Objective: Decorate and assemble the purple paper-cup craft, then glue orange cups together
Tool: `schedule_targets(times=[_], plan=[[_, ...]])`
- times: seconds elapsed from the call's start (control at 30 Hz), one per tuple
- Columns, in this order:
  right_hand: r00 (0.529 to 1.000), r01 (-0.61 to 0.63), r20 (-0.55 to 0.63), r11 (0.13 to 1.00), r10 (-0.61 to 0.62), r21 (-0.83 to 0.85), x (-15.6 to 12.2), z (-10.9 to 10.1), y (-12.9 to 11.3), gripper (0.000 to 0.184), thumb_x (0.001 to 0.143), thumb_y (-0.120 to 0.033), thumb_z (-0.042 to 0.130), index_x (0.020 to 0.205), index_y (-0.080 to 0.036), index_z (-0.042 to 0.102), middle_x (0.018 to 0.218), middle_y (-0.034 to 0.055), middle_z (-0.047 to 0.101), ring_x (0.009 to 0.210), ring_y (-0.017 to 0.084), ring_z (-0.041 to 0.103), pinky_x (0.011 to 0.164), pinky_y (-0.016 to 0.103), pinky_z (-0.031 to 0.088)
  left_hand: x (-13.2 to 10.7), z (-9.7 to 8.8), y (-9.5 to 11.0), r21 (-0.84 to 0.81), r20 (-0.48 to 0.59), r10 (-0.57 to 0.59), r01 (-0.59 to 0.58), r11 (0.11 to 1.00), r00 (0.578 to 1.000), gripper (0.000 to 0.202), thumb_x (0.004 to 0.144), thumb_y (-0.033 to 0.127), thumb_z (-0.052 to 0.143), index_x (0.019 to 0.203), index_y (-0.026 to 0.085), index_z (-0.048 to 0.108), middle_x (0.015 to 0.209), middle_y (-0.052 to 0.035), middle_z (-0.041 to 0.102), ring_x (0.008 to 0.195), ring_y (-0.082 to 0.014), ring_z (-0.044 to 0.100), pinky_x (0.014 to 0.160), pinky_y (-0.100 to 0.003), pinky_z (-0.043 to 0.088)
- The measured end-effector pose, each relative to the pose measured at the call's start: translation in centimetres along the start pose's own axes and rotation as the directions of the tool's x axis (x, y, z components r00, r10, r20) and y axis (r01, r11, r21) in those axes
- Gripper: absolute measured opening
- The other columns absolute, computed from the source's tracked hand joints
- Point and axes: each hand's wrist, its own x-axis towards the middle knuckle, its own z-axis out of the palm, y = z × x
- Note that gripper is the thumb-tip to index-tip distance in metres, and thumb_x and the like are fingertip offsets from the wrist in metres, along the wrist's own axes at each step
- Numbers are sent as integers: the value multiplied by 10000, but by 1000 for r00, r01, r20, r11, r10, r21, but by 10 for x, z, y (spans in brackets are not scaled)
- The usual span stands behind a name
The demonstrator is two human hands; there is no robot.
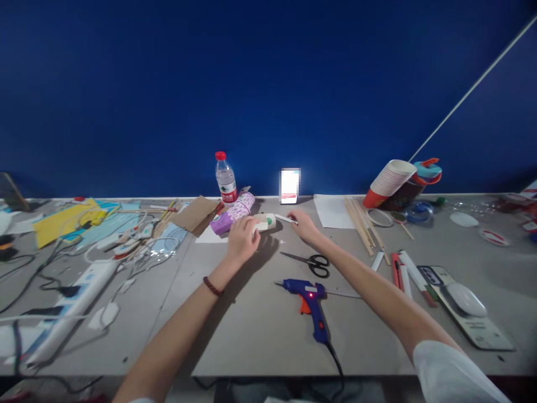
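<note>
My left hand [243, 240] is closed around a small off-white cylinder with a green mark [263, 224], lying on its side. Between the fingertips of my right hand [302, 225] is the end of a thin white strip [285, 219], which reaches left to the cylinder's end; whether the two are joined is unclear. Just behind my left hand lies a purple cup with a white pattern [235, 214]. Black-handled scissors [318, 265] rest on the table in front of my right hand. Nearer to me is a blue glue gun [312, 302] with an orange trigger and a red light on.
A water bottle [226, 182] and a lit phone [289, 186] stand by the blue wall. At right are stacked paper cups [388, 182], wooden sticks [363, 224], markers and a phone [470, 313] under a mouse. A power strip [71, 310] with cables lies left.
</note>
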Motion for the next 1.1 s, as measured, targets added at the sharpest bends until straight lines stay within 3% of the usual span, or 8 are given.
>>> schedule_targets(times=[0.17, 0.3, 0.4, 0.53, 0.73, 0.87, 0.97, 1.1], plan=[[999, 41, -8, 999, -42, -19, -5, -1, -1, 243, 756, -19, 474, 918, -155, 592, 942, 82, 607, 908, 204, 537, 844, 333, 424, 15, -28, -30, 165, 35, -236, 227, 960, 971, 482, 750, 240, 613, 1200, 129, 484, 1219, -189, 544, 1161, -359, 478, 953, -464, 391], [997, 76, -31, 996, -77, -41, -17, -9, -12, 219, 790, -71, 490, 967, -153, 591, 1024, 108, 599, 1026, 237, 522, 912, 371, 412, 21, -40, -54, 221, 178, -382, 342, 913, 907, 620, 736, 341, 653, 1285, 155, 432, 1230, -180, 572, 1141, -392, 506, 929, -489, 397], [993, 110, -34, 993, -112, -49, -33, -21, -22, 216, 801, -107, 501, 990, -160, 590, 1063, 117, 603, 1075, 255, 519, 932, 392, 416, 21, -39, -66, 218, 244, -425, 378, 900, 872, 608, 743, 373, 658, 1279, 182, 446, 1237, -166, 585, 1139, -395, 518, 925, -483, 400], [992, 124, -27, 992, -124, -29, -69, -43, -36, 198, 819, -165, 510, 999, -184, 588, 1083, 105, 620, 1088, 254, 541, 943, 400, 422, 18, -37, -70, 152, 284, -402, 373, 915, 871, 541, 769, 373, 646, 1244, 177, 477, 1221, -162, 590, 1124, -363, 543, 913, -452, 428], [996, -90, -20, 995, 89, -46, -157, -76, -65, 128, 867, -290, 502, 898, -212, 599, 861, 44, 657, 808, 195, 616, 691, 284, 451, 17, -53, -57, 39, 276, -419, 425, 904, 865, 544, 807, 414, 617, 1286, 209, 461, 1276, -159, 538, 1129, -366, 544, 906, -474, 441], [960, -276, 14, 951, 281, -139, -210, -70, -81, 273, 888, -406, 488, 708, -216, 568, 597, -11, 596, 550, 144, 553, 542, 246, 347, 22, -69, -43, -199, 214, -408, 449, 871, 887, 573, 794, 442, 646, 1294, 235, 457, 1282, -136, 527, 1153, -335, 526, 950, -483, 424], [915, -353, 99, 896, 391, -270, -231, -55, -88, 415, 880, -490, 479, 577, -209, 517, 509, -12, 562, 490, 143, 528, 497, 251, 252, 26, -75, -30, -557, 241, -418, 478, 679, 876, 641, 774, 432, 684, 1329, 247, 420, 1319, -124, 516, 1186, -297, 516, 957, -441, 444], [885, -371, 143, 858, 442, -356, -234, -41, -97, 473, 875, -551, 461, 556, -209, 530, 520, 8, 598, 520, 171, 572, 503, 262, 203, 27, -79, -9, -842, 405, -405, 507, 185, 820, 593, 769, 442, 691, 1299, 272, 486, 1346, -81, 534, 1227, -291, 503, 955, -419, 464]])
